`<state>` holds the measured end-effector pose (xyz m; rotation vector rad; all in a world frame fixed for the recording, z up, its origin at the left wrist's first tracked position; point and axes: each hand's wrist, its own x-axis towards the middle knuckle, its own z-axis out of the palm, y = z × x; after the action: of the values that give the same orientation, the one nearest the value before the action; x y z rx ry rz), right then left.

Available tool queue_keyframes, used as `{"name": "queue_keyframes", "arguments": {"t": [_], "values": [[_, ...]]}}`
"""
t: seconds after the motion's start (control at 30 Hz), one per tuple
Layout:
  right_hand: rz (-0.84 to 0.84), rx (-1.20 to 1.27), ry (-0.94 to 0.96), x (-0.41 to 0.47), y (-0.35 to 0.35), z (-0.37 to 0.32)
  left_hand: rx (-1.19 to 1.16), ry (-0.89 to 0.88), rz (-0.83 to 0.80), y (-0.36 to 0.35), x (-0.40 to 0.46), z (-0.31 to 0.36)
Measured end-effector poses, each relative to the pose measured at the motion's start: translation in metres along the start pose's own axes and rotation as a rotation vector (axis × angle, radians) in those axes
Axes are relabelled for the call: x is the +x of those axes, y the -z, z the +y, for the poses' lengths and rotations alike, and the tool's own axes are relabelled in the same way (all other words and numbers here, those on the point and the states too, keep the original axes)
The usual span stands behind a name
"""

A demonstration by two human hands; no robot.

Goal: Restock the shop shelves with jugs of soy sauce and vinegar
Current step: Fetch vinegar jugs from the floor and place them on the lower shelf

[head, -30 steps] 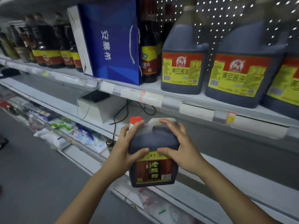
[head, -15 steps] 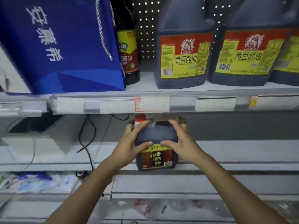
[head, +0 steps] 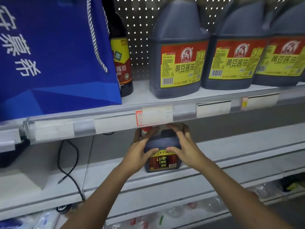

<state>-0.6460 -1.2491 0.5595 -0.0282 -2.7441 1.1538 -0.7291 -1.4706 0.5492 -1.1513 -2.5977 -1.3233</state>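
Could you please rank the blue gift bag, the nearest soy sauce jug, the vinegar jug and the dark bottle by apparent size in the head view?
1. blue gift bag
2. soy sauce jug
3. dark bottle, partly hidden, unsure
4. vinegar jug, partly covered by hands

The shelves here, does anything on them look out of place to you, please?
Yes: a blue gift bag stands among the soy sauce jugs on the upper shelf, and a loose black cable trails across the lower shelf.

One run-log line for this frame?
stage: shelving | left hand + right hand: gripping vinegar jug | jug: on lower shelf, upright
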Motion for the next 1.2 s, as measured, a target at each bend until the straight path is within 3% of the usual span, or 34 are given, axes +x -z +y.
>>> {"name": "queue_keyframes", "arguments": {"t": [0.2, 0.77, 0.97, 1.2], "values": [[-0.051, -0.085, 0.044, -0.003, 0.010, 0.004, -0.030, 0.030, -0.025, -0.003, 0.000, 0.001], [-0.148, -0.119, 0.022, 0.005, 0.023, 0.011, 0.081, 0.161, 0.192, -0.036, -0.017, 0.013], [-0.006, -0.114, 0.112, -0.006, 0.005, 0.001, 0.001, 0.096, 0.064, -0.016, -0.010, -0.001], [0.135, -0.205, -0.011, -0.012, -0.026, -0.003, -0.054, 0.043, 0.003, -0.003, -0.007, -0.006]]}}
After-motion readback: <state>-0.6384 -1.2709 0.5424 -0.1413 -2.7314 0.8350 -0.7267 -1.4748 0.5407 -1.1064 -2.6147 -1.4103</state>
